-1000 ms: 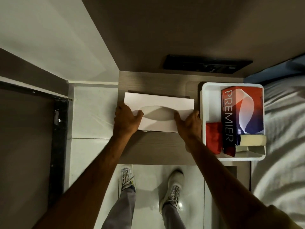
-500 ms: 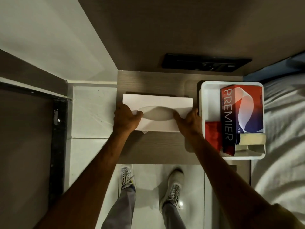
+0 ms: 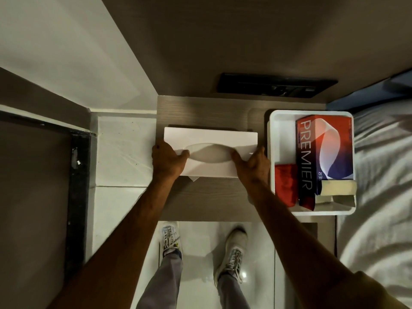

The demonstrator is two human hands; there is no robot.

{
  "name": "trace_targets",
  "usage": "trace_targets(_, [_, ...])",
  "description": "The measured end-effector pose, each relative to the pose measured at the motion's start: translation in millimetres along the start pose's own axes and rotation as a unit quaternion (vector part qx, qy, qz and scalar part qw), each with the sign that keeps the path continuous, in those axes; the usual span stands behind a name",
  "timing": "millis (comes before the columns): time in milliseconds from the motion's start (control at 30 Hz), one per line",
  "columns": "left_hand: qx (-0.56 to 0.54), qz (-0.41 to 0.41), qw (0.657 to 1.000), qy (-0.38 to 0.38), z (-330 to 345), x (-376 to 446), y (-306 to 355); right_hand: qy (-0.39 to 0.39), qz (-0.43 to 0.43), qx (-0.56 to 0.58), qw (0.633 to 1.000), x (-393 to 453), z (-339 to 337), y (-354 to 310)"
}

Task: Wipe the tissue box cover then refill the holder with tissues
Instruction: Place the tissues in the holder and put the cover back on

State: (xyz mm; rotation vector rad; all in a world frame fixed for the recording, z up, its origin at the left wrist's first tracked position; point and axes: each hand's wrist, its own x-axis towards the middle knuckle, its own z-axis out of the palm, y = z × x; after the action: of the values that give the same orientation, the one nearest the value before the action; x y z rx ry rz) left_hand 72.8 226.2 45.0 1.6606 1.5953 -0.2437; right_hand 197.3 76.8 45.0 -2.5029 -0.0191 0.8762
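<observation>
A white tissue box cover with an oval slot lies flat on the wooden bedside table. My left hand grips its near left part, thumb at the slot's left end. My right hand grips its near right part, thumb at the slot's right end. A corner of white tissue sticks out under the cover's near edge. To the right, a white tray holds a red and blue PREMIER tissue pack and a red cloth.
A black panel is set in the wall behind the table. A bed with white sheets lies at the right. My feet stand on the pale tiled floor below the table's edge. A folded cream piece sits in the tray.
Both hands stay on the cover, and it sits in nearly the same place on the table. The tissue corner under its near edge shows a little more.
</observation>
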Motion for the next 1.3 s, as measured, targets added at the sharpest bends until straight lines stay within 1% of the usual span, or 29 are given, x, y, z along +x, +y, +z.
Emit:
trace_targets(200, [0.008,0.017,1.000,0.001,-5,-5,1,-0.004,-0.012,-0.041,0.999,-3,-3,-6])
trace_targets(300, [0.023,0.038,0.998,0.037,-11,-17,6,0.031,-0.024,-0.027,0.999,-15,-10,-11])
trace_targets(367, [0.019,0.053,0.997,0.061,-18,-28,6,0.060,-0.046,-0.020,0.997,-27,-18,-12])
trace_targets(467, [0.005,0.076,0.995,0.067,-28,-54,-11,0.066,-0.062,-0.009,0.996,-55,-28,3])
trace_targets(533, [0.018,0.060,0.997,0.049,-25,-74,-32,0.049,-0.055,0.009,0.997,-79,-26,25])
trace_targets(600, [0.029,0.022,0.999,0.023,-17,-93,-56,0.031,-0.038,0.020,0.999,-99,-18,50])
trace_targets(733, [0.030,-0.037,0.999,-0.020,2,-112,-94,-0.012,0.035,0.008,0.999,-116,3,88])
trace_targets(833, [0.028,-0.048,0.998,-0.017,14,-111,-104,-0.029,0.048,0.004,0.998,-111,13,101])
trace_targets(933, [0.013,-0.036,0.999,-0.017,22,-107,-108,-0.035,0.057,0.005,0.998,-103,16,104])
trace_targets(1000, [0.010,-0.033,0.999,-0.020,22,-107,-107,-0.034,0.056,-0.024,0.998,-104,15,100])
trace_targets(1067, [0.020,-0.019,1.000,0.014,17,-107,-102,-0.001,0.025,-0.066,0.998,-108,8,92])
trace_targets(1133, [0.021,0.035,0.995,0.086,10,-102,-91,0.041,-0.050,-0.079,0.995,-107,1,80])
trace_targets(1167, [0.014,0.070,0.991,0.113,7,-97,-85,0.048,-0.090,-0.081,0.992,-102,-2,73])
trace_targets(1233, [-0.001,0.123,0.985,0.123,4,-80,-68,0.047,-0.147,-0.079,0.985,-84,-4,55])
trace_targets(1300, [0.006,0.146,0.983,0.108,6,-57,-48,0.052,-0.170,-0.081,0.981,-60,-1,37])
